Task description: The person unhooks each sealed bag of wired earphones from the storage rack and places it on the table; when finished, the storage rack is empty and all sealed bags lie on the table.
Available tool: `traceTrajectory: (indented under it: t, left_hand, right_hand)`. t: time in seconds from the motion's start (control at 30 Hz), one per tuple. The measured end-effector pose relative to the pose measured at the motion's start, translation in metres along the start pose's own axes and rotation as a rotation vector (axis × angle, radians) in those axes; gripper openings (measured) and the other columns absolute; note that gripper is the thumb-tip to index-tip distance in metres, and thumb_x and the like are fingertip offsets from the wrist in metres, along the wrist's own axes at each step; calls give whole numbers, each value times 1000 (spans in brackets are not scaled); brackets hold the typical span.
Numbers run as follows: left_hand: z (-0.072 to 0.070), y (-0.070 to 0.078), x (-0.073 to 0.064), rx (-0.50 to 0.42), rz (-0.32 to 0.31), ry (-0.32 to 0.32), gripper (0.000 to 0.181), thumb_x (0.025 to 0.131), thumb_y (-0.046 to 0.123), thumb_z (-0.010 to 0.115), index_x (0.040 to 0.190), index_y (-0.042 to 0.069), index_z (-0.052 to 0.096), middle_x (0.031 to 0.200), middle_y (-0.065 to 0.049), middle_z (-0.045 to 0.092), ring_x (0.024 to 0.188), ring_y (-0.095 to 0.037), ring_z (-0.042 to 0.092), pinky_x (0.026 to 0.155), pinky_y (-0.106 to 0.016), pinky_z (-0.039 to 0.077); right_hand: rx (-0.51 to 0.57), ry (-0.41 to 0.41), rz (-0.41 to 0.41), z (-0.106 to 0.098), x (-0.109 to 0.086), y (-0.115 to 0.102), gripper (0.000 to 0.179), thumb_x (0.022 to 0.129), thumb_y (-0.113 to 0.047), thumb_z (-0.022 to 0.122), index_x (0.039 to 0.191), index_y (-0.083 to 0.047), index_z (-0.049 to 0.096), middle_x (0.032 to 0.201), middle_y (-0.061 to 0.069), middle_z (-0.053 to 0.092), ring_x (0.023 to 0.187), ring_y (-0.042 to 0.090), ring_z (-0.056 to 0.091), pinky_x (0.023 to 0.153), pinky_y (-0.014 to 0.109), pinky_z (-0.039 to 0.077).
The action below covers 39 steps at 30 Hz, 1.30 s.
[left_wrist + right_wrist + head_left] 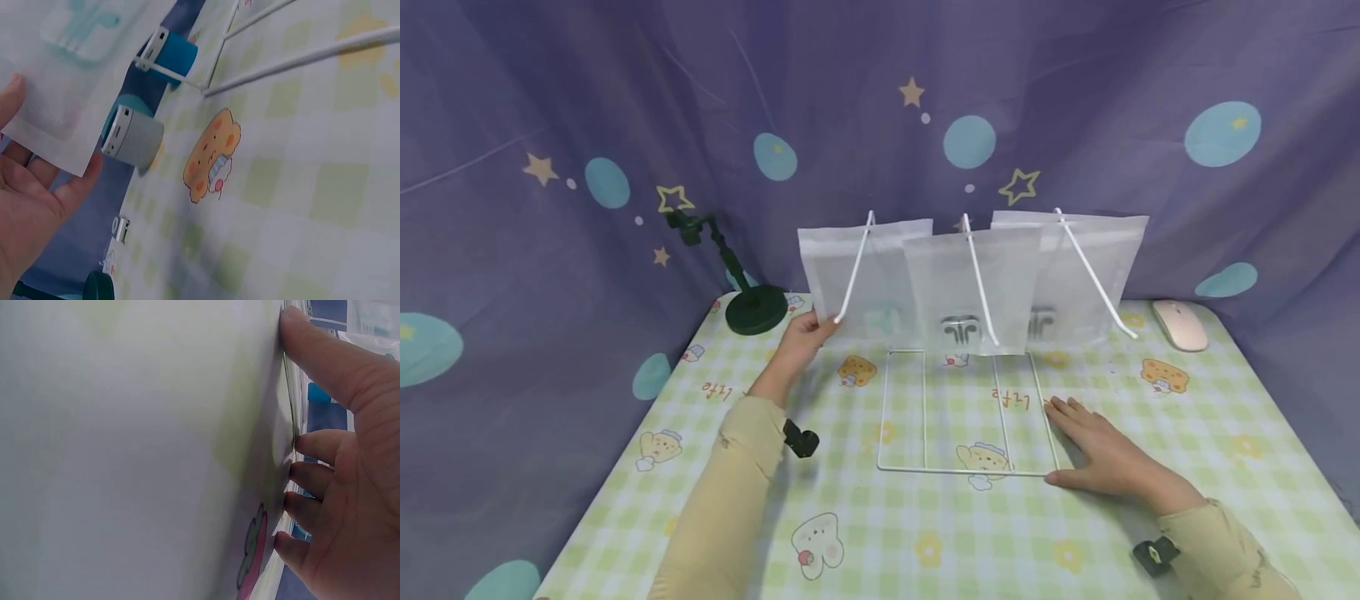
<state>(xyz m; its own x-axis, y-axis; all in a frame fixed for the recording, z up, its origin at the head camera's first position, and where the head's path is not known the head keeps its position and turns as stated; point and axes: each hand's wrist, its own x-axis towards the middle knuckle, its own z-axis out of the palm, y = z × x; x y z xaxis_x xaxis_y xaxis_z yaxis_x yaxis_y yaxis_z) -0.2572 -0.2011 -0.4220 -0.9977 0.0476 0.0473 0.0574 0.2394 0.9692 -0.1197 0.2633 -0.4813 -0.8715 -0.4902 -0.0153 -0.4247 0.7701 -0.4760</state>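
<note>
A white wire rack [955, 472] stands on the table, with three translucent white pouches hanging from its slanted arms. My left hand [801, 343] holds the lower outer corner of the left pouch [891, 275], thumb in front and fingers behind it. A teal item [84, 28] shows through that pouch in the left wrist view. Dark curved shapes show in the middle pouch [940, 275] and the right pouch [1112, 250]. My right hand [1101, 454] rests its spread fingertips along the right side of the rack's base, the thumb at its front corner.
A dark green stand [756, 310] is at the back left, and a pale pink mouse [1180, 325] at the back right. Behind the pouches, the left wrist view shows a blue cylinder [179, 55] and a grey cylinder [140, 139]. A purple curtain [865, 67] hangs behind the table.
</note>
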Motion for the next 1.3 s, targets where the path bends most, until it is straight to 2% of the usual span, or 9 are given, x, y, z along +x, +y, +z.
traceTrajectory:
  t: [0.07, 0.13, 0.3, 0.47, 0.83, 1.03, 1.07, 1.17, 1.3]
  left_hand:
    - [0, 2, -5, 7, 16, 24, 23, 98, 16, 60, 94, -7, 63, 64, 6, 42, 62, -11, 38, 59, -27, 33]
    - [-1, 5, -11, 14, 36, 44, 28, 99, 18, 59, 95, -10, 62, 66, 5, 43, 62, -11, 38, 59, -25, 32]
    - [-4, 16, -33, 8, 49, 94, 37, 102, 22, 54, 115, -12, 61, 97, -9, 68, 83, -6, 57, 78, -23, 44]
    - [-7, 24, -54, 10, 32, 166, 38, 102, 24, 54, 118, -10, 63, 112, -21, 66, 88, -8, 59, 79, -22, 46]
    - [-7, 39, -112, -28, -33, 215, 37, 101, 29, 56, 117, -3, 66, 106, -9, 68, 89, -11, 60, 77, -23, 47]
    - [-7, 43, -143, -44, -11, 231, 34, 101, 23, 56, 114, -7, 66, 99, -1, 71, 85, -8, 64, 73, -22, 50]
    - [-8, 43, -148, -59, -9, 229, 33, 100, 21, 57, 113, -8, 66, 95, -1, 72, 76, -8, 63, 65, -22, 51]
    - [-11, 43, -161, -88, 9, 202, 31, 101, 18, 56, 107, -10, 65, 87, 2, 68, 53, -6, 53, 47, -19, 43]
    - [-18, 43, -174, -91, 75, 145, 28, 101, 13, 55, 104, -13, 63, 87, 4, 69, 55, -8, 57, 45, -20, 43]
  right_hand:
    - [0, -2, 0, 0, 1, 0, 104, 76, -60, 75, 149, 4, 35, 154, 27, 28, 140, 51, 20, 107, 66, 19]
    - [-4, -2, 1, 0, 1, -1, 104, 76, -59, 75, 149, 4, 35, 154, 27, 28, 140, 51, 20, 107, 66, 19]
    - [-15, -4, 3, 0, 3, -1, 105, 76, -59, 75, 148, 5, 34, 153, 28, 28, 139, 52, 20, 107, 66, 18]
    - [-8, -9, 6, 1, 3, -1, 105, 76, -58, 75, 149, 4, 34, 154, 27, 27, 140, 51, 19, 107, 66, 17]
    - [15, -16, 12, 3, 3, -3, 105, 76, -57, 76, 149, 5, 33, 154, 28, 26, 140, 51, 18, 107, 67, 17]
    - [7, -5, 5, 3, 2, -2, 105, 76, -57, 76, 148, 5, 34, 153, 28, 27, 140, 52, 19, 107, 67, 18]
    - [6, -1, 3, 3, 2, -2, 104, 75, -57, 76, 148, 5, 34, 153, 28, 27, 139, 52, 19, 107, 67, 18]
    - [1, 12, -18, 2, 1, -2, 103, 76, -56, 77, 148, 6, 35, 152, 29, 29, 138, 53, 21, 105, 67, 20]
    - [-7, 25, -39, 1, 1, -3, 102, 76, -55, 77, 147, 6, 36, 151, 29, 30, 137, 53, 23, 103, 68, 22]
